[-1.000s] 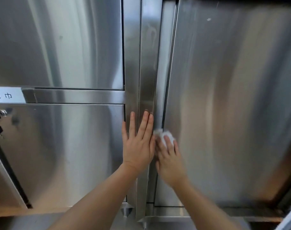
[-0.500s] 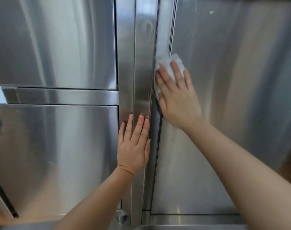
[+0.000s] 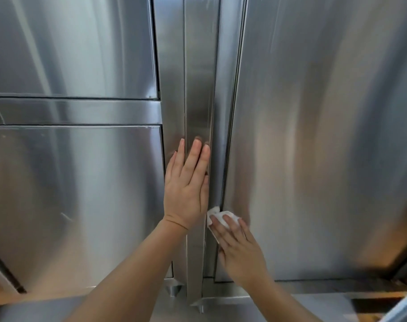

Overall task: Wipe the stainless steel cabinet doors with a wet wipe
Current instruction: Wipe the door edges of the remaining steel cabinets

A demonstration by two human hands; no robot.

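Observation:
A tall stainless steel door [image 3: 318, 140] fills the right side. Two smaller steel doors, an upper one [image 3: 72, 45] and a lower one [image 3: 77, 196], are on the left. A vertical steel post [image 3: 199, 84] stands between them. My left hand [image 3: 186, 189] lies flat on the post, fingers straight and pointing up. My right hand [image 3: 239, 249] presses a white wet wipe [image 3: 218, 216] with straight fingers against the lower left edge of the tall door, just below and right of my left hand.
A horizontal steel rail [image 3: 77, 111] separates the two left doors. Steel feet [image 3: 173, 290] and a base ledge [image 3: 314, 285] run along the bottom. A dark gap [image 3: 6, 274] shows at the lower left.
My right hand slid the wipe up the door's left edge, then back down to its lower part. My left hand stayed flat on the post.

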